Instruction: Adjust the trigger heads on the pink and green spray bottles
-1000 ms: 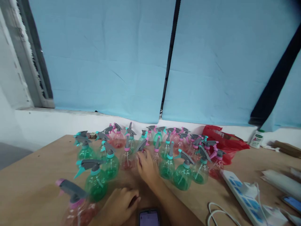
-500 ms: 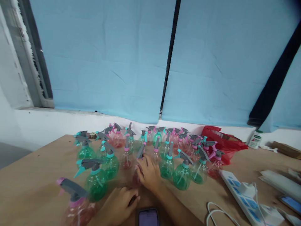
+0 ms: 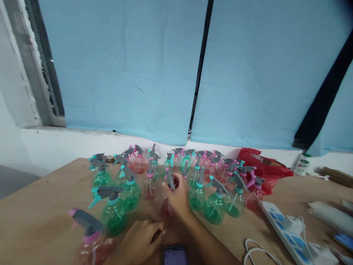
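Note:
My right hand [image 3: 178, 194] is closed around the collar of a pink spray bottle [image 3: 167, 208] that stands in the middle of the table. The bottle's grey trigger head [image 3: 170, 179] shows between thumb and fingers, its pink tip towards the back. My left hand [image 3: 147, 235] rests on the table just in front, fingers curled, with nothing visible in it. Left of that hand stand a green spray bottle [image 3: 113, 217] and, nearest to me, a pink spray bottle [image 3: 93, 248]. A phone [image 3: 175, 255] lies between my forearms.
Several more pink and green spray bottles, among them a green one [image 3: 214, 209], crowd the table towards the wall. A red plastic bag [image 3: 264, 171] and a white bottle [image 3: 302, 165] are at the back right. A power strip [image 3: 281, 230] with plugs and a white cable [image 3: 252, 244] lies right.
My right hand has shifted its fingers around the pink bottle's collar, and the trigger head has turned so its tip leans left. My left hand has stayed in place.

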Action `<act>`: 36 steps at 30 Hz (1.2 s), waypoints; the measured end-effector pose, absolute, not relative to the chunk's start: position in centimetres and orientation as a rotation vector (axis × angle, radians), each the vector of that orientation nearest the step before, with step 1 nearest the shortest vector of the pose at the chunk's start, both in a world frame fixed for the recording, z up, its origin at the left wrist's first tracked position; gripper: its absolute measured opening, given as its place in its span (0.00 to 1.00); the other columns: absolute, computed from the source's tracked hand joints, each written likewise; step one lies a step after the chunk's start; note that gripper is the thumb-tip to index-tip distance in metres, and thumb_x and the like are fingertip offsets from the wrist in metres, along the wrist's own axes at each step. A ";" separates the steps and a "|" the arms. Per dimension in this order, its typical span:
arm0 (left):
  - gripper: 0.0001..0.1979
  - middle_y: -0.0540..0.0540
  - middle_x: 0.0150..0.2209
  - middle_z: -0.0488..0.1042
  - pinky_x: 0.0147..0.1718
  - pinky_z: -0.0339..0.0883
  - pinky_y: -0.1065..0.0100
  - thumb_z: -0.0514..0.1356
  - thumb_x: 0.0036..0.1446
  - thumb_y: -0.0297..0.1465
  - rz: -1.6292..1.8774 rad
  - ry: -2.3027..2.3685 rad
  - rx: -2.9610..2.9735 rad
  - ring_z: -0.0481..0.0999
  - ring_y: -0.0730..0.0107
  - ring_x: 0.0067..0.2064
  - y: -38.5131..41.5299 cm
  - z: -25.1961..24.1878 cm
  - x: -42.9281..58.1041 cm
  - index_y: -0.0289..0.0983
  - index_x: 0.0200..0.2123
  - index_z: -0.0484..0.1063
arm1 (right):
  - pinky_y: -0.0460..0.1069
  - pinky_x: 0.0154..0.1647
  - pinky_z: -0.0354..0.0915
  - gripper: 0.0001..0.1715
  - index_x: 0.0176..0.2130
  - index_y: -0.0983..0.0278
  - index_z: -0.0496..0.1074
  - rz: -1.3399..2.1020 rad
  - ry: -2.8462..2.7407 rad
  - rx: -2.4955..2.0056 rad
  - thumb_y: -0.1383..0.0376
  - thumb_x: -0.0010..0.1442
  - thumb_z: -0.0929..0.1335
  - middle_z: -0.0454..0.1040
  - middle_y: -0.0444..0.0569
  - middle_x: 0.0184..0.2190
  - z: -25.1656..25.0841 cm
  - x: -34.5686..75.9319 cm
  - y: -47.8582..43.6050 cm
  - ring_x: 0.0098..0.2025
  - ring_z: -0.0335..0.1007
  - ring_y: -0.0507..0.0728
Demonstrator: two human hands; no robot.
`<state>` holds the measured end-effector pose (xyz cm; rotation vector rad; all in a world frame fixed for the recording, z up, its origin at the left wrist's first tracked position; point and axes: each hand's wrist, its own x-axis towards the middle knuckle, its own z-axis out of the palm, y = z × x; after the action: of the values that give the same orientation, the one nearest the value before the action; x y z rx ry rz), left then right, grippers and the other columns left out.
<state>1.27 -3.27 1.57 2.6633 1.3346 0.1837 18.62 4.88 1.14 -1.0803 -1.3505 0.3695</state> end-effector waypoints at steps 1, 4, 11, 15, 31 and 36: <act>0.17 0.46 0.36 0.83 0.34 0.60 0.63 0.49 0.72 0.39 0.192 1.335 2.661 0.82 0.56 0.38 -3.3 1.6 1.2 0.42 0.38 0.75 | 0.52 0.45 0.69 0.23 0.51 0.62 0.69 0.380 -1.384 -1.093 0.55 0.60 0.71 0.74 0.49 0.40 1.5 18.8 5.2 0.40 0.71 0.58; 0.18 0.46 0.35 0.82 0.33 0.60 0.63 0.49 0.73 0.40 0.191 1.336 2.658 0.81 0.57 0.37 -3.3 1.7 1.2 0.43 0.38 0.76 | 0.52 0.47 0.69 0.14 0.45 0.62 0.74 0.360 -1.510 -1.077 0.59 0.60 0.69 0.75 0.50 0.40 2.0 19.1 6.1 0.43 0.71 0.59; 0.17 0.46 0.33 0.81 0.32 0.59 0.64 0.50 0.72 0.38 0.194 1.328 2.646 0.81 0.57 0.36 -3.4 2.0 1.4 0.42 0.36 0.75 | 0.46 0.26 0.65 0.23 0.45 0.61 0.80 0.825 -1.554 -0.977 0.67 0.52 0.63 0.75 0.42 0.26 2.0 19.3 6.9 0.24 0.64 0.53; 0.16 0.47 0.34 0.82 0.32 0.58 0.65 0.50 0.73 0.39 0.187 1.320 2.646 0.81 0.58 0.36 -3.5 2.2 1.4 0.42 0.37 0.75 | 0.50 0.33 0.71 0.26 0.46 0.60 0.81 1.011 -1.597 -0.913 0.67 0.50 0.64 0.81 0.46 0.31 3.0 19.4 6.6 0.29 0.73 0.56; 0.16 0.48 0.36 0.83 0.33 0.60 0.64 0.50 0.72 0.38 0.174 1.332 2.639 0.82 0.56 0.38 -3.4 2.1 1.5 0.43 0.38 0.75 | 0.47 0.28 0.58 0.18 0.33 0.61 0.80 1.190 -1.455 -0.726 0.64 0.43 0.65 0.74 0.42 0.22 3.7 19.1 6.5 0.25 0.64 0.53; 0.16 0.48 0.35 0.83 0.32 0.58 0.65 0.50 0.73 0.38 0.180 1.325 2.658 0.82 0.57 0.37 -3.3 2.0 1.5 0.42 0.37 0.74 | 0.46 0.26 0.56 0.20 0.36 0.61 0.81 1.198 -1.530 -0.697 0.65 0.44 0.64 0.73 0.42 0.21 3.6 19.6 6.6 0.23 0.60 0.52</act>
<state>1.46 -3.27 1.96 2.6576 1.3250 0.1797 19.56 6.61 3.64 -0.6968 -1.5299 1.1977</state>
